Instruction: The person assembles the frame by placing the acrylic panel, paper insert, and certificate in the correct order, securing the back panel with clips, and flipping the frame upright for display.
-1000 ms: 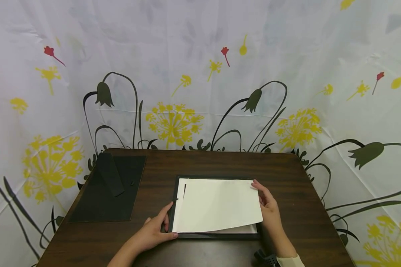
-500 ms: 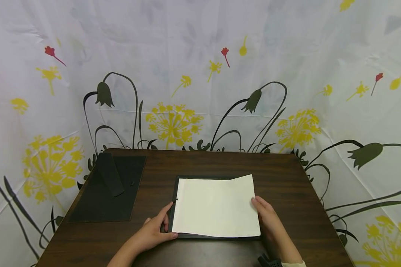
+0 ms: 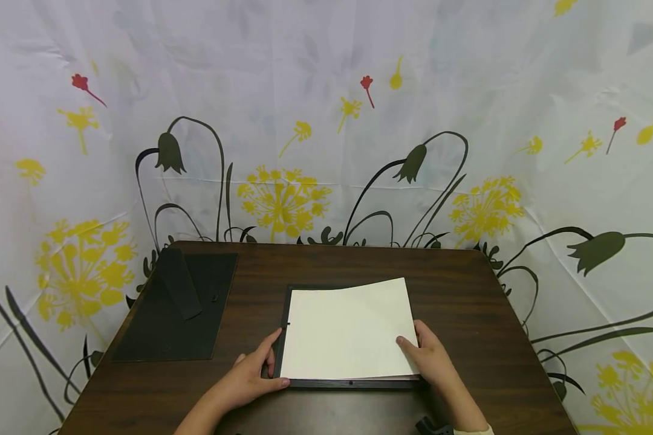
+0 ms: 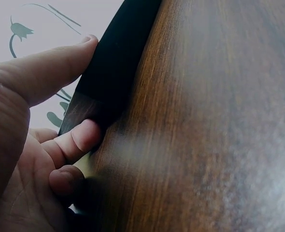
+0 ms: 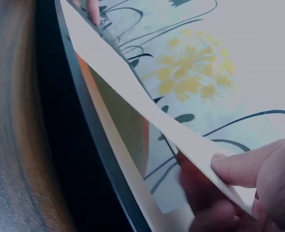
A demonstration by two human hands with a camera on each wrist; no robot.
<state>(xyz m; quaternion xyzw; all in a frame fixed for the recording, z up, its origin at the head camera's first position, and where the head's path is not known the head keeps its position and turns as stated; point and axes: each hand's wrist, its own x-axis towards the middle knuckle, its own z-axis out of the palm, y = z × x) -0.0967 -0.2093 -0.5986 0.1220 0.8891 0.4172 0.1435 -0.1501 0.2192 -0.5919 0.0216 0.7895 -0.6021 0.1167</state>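
A black picture frame (image 3: 348, 384) lies on the dark wooden table, its long side facing me. Over its opening lies a large cream-white sheet (image 3: 348, 332), with its right end lifted and bent upward. My right hand (image 3: 432, 356) pinches that right end, thumb on top and fingers beneath; the right wrist view shows the sheet (image 5: 133, 92) bowed up above the frame's black edge (image 5: 94, 130). At the frame's near left corner, my left hand (image 3: 253, 371) holds the border, its thumb at the front side and index finger along the left side.
A black backing panel (image 3: 141, 338) with a stand leg (image 3: 182, 290) lies at the table's left. The wooden table (image 3: 283, 263) ends at a white flower-printed curtain (image 3: 326, 121). A dark wristband (image 3: 434, 426) shows by my right wrist.
My right hand has moved from the sheet's far right corner down its right edge, and its thumb now lies on top. The sheet's far right corner has risen. The left hand stays put.
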